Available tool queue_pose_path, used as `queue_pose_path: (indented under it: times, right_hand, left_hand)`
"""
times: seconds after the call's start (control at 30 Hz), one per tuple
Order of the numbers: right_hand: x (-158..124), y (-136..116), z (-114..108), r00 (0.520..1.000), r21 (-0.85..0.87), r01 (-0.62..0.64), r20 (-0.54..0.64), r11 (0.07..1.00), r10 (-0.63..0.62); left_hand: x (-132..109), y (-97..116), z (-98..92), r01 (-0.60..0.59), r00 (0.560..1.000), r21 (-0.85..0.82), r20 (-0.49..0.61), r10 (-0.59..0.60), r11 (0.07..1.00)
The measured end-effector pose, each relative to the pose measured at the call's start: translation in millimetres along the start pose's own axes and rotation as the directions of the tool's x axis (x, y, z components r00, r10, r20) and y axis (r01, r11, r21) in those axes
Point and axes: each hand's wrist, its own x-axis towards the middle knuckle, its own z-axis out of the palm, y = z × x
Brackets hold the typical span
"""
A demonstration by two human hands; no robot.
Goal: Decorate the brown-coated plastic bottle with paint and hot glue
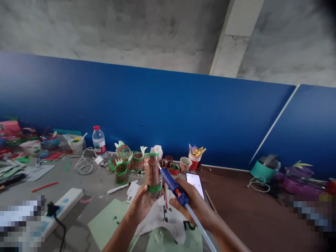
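Observation:
My left hand [139,206] is wrapped around the lower end of an upright brown cylinder [152,173] with green painted bands at top and bottom. It looks like a painted clear plastic bottle. A blue hot glue gun [171,182] is gripped in my right hand [195,201], its nozzle at the cylinder's right side; I cannot tell whether they touch. A long translucent glue stick [201,225] sticks out from the back of the gun. Below both hands lie a crumpled white sheet [172,222] with black marks and pale green paper [111,217].
Behind the cylinder stand small brown-and-green cups [121,173], a paper cup [185,164] and a red cup of wooden sticks [194,161]. A phone [195,183] lies to the right. Leftward are a water bottle [99,141], a white power strip [64,208] and a marker [118,188].

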Motion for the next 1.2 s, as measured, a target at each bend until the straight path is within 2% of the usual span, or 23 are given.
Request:
queue_pose_path:
  times: [0.27,0.37,0.5,0.57,0.67,0.73,0.8,0.9,1.0,1.2]
  right_hand:
    - [-3.0,19.9,11.8,0.997,0.049,-0.074,0.019,0.996,0.073]
    - [-6.7,30.1,9.1,0.988,0.107,-0.135,-0.062,0.985,0.142]
    - [-13.2,42.9,1.6,0.950,0.182,-0.213,-0.190,0.960,0.247]
    - [-17.5,49.2,-1.6,0.944,0.101,-0.254,-0.188,0.962,0.269]
    - [-26.2,60.7,-3.6,0.956,-0.113,-0.267,-0.154,0.957,0.249]
    - [-33.6,68.0,-3.4,0.959,-0.234,-0.277,-0.135,0.932,0.251]
    - [-41.4,72.7,-2.9,0.949,-0.328,-0.314,-0.087,0.891,0.303]
    - [-51.6,74.1,-1.0,0.925,-0.435,-0.325,0.037,0.840,0.378]
    - [-58.3,73.0,3.7,0.897,-0.513,-0.283,0.156,0.810,0.413]
    - [-60.5,72.0,15.1,0.860,-0.639,-0.227,0.223,0.735,0.459]
  left_hand:
    - [-0.1,2.1,1.7,-0.006,1.000,0.017,0.019,0.006,1.000]
    - [-0.7,3.6,-0.7,-0.015,1.000,0.011,-0.002,0.015,1.000]
    - [-0.9,4.5,-1.8,0.001,1.000,0.040,-0.006,-0.001,0.999]
    - [-0.5,4.8,-1.8,0.002,1.000,0.043,-0.020,-0.001,0.999]
    - [1.1,5.4,-2.8,-0.027,0.998,0.030,-0.050,0.029,0.999]
    - [2.2,5.6,-4.2,-0.024,0.998,0.030,-0.057,0.026,0.999]
    - [2.8,5.6,-5.3,-0.007,0.998,0.027,-0.069,0.009,1.000]
    - [2.4,5.1,-4.7,0.004,0.998,0.028,-0.068,-0.002,1.000]
    - [1.7,4.4,-0.6,0.002,0.999,0.017,-0.053,-0.001,1.000]
    - [1.9,4.7,8.9,-0.004,0.998,0.005,-0.062,0.004,1.000]
